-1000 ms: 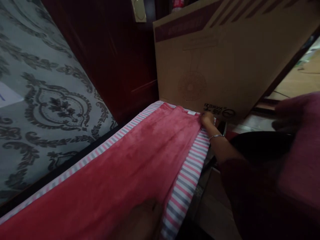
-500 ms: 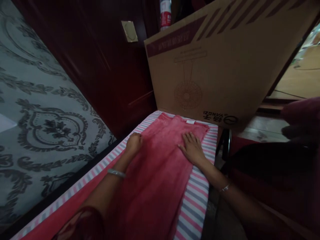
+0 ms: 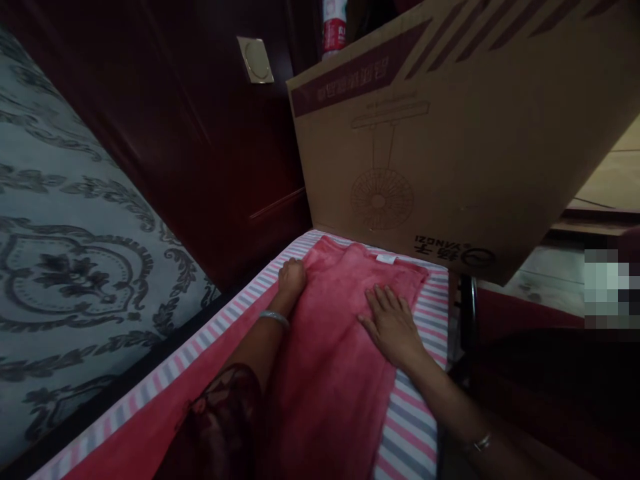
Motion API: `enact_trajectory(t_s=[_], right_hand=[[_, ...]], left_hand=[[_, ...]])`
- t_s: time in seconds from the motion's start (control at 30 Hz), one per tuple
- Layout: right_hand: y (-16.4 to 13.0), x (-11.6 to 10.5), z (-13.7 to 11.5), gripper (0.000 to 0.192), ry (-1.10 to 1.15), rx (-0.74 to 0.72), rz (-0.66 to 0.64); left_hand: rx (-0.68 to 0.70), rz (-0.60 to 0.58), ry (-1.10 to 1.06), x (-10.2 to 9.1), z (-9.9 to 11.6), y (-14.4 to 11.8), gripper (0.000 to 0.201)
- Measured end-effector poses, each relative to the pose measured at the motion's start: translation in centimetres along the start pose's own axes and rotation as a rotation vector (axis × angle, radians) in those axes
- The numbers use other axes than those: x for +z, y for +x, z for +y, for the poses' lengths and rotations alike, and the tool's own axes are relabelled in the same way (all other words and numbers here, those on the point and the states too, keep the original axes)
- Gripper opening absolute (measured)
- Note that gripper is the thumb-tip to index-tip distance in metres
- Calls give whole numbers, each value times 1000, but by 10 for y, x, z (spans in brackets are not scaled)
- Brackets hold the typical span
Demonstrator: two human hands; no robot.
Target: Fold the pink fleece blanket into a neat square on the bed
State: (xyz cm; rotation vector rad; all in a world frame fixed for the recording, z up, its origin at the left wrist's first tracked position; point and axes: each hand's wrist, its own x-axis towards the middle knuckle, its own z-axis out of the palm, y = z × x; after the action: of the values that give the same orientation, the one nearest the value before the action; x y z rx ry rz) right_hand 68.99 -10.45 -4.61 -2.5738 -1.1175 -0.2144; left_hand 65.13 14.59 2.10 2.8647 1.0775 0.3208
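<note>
A long pink-red plush cloth (image 3: 330,373) lies spread over a surface covered in pink, grey and white stripes (image 3: 413,427). A small white label (image 3: 386,259) shows at its far edge. My left hand (image 3: 293,277) is closed at the cloth's left edge near the far end, fingers curled in and partly hidden. My right hand (image 3: 393,323) rests flat on the cloth toward its right edge, palm down with the fingers spread. Slight creases run through the cloth between and below my hands.
A big cardboard box (image 3: 450,153) with a fan drawing stands right behind the far end. Left of it is a dark red wooden panel (image 3: 210,167) with a switch plate (image 3: 256,60), then patterned wallpaper (image 3: 75,267). A bottle (image 3: 334,30) shows above the box.
My left hand has moved rightward and farther along the cloth's left edge. My right hand stays flat, slightly nearer to me. The camera view has shifted a little.
</note>
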Motion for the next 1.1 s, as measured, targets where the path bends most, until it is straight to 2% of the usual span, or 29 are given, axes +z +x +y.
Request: enact_trajectory(t_s=[0.17,0.27,0.37,0.47,0.6,0.73,0.83,0.9,1.0,1.1], right_hand=[[1,3,2,65,26,13,18],[1,5,4,66,34,16,28],[2,5,4,66,52,15,16],[2,4,2,66,76,22,9],[1,-1,-1,66,121,53,-20],[14,-14,9,62,202,50,29],[35,-27,29,57,181,120,82],[49,-30,42,55,131,181,47],[61,-22,53,57,63,241,-23],[60,-7,57,57,14,262,7]], left_hand=[[-140,36,-53,2,-16,21,35],[-203,-16,-79,1,-32,35,28],[-207,-70,-121,0,-37,51,25],[-151,-70,-163,-1,-26,66,36],[4,-46,-183,2,2,79,55],[82,-59,-170,6,24,88,52],[79,-61,-158,9,33,94,49],[62,-42,-150,12,37,97,50],[7,-1,-148,16,37,100,38],[-58,59,-173,21,34,104,33]])
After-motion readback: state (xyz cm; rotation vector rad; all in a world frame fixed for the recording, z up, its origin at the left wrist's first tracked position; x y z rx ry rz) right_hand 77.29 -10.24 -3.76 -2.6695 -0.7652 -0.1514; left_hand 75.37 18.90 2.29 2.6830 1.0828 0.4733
